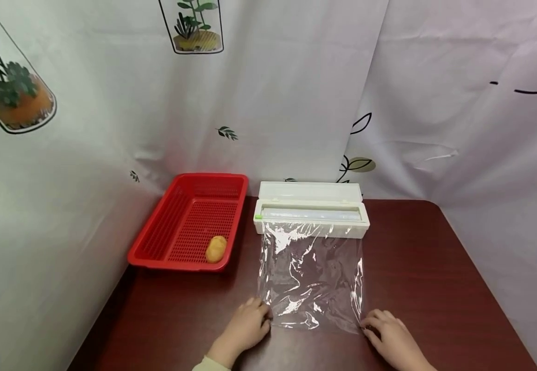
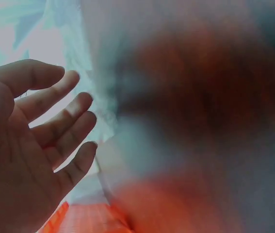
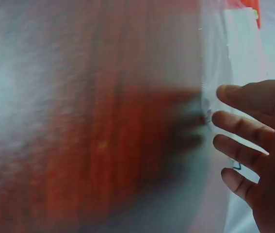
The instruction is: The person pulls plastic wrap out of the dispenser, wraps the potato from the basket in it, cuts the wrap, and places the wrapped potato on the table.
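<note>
A sheet of clear cling film is drawn out over the dark table from a white dispenser box whose lid stands raised. By the film's near left corner is my left hand, its fingertips at the edge. My right hand is at the near right corner, fingertips at the film. The left wrist view has the left hand with fingers loosely bent and nothing pinched. In the right wrist view, the right hand has its thumb and fingers apart beside the film's edge. Exact fingertip contact is hard to tell.
A red plastic basket stands left of the dispenser with one yellowish potato-like item inside. A green cutter slider sits at the box's left end. Patterned white cloth hangs behind the reddish-brown table.
</note>
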The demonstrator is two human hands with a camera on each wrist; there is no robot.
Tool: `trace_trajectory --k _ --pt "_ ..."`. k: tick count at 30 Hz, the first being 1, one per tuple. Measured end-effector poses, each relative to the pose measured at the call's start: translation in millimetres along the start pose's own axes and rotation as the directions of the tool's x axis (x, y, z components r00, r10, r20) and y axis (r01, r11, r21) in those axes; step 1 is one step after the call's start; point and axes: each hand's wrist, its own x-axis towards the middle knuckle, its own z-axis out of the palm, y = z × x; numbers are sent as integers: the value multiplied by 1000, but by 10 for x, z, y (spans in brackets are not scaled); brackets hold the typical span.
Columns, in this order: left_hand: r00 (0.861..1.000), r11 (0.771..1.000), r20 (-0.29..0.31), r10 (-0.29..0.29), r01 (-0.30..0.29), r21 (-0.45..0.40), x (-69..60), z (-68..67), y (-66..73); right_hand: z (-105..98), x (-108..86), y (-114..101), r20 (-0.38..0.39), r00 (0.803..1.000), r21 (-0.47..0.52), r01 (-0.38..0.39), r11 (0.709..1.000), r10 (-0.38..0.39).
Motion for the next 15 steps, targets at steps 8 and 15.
trace_trajectory --k 8,15 --pt "997 998 67 -33 36 -58 -71 12 -53 -53 -23 55 102 993 -7 -66 998 66" --pt "976 965 216 -30 85 -248 17 -616 -237 -183 45 112 127 982 45 -148 988 141"
